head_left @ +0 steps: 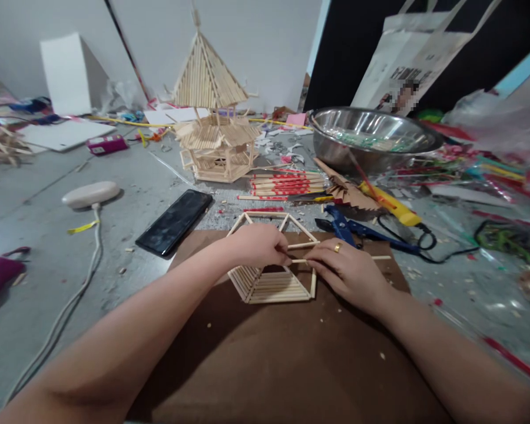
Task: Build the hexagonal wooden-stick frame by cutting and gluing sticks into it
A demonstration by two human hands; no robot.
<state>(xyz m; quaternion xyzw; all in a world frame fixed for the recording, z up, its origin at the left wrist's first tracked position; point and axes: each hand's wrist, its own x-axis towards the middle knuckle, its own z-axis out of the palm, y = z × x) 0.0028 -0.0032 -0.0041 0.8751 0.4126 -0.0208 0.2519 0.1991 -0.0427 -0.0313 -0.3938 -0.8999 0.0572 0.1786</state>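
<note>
A hexagonal frame of thin wooden sticks lies on a brown board in front of me. Its near and left-front sections are filled with rows of sticks, while the far ones are bare spokes. Over the frame's middle, my left hand pinches one end of a slim wooden stick. My right hand, with a gold ring, has its fingers closed on the same stick farther right. The stick's far end sticks out past the right hand. Both hands hide parts of the frame's left and right sides.
A stick-built pavilion model stands behind the board. Nearby are red-marked sticks, a black phone, blue pliers, a yellow-handled tool with a black cord, and a steel basin. A white cable runs along the left.
</note>
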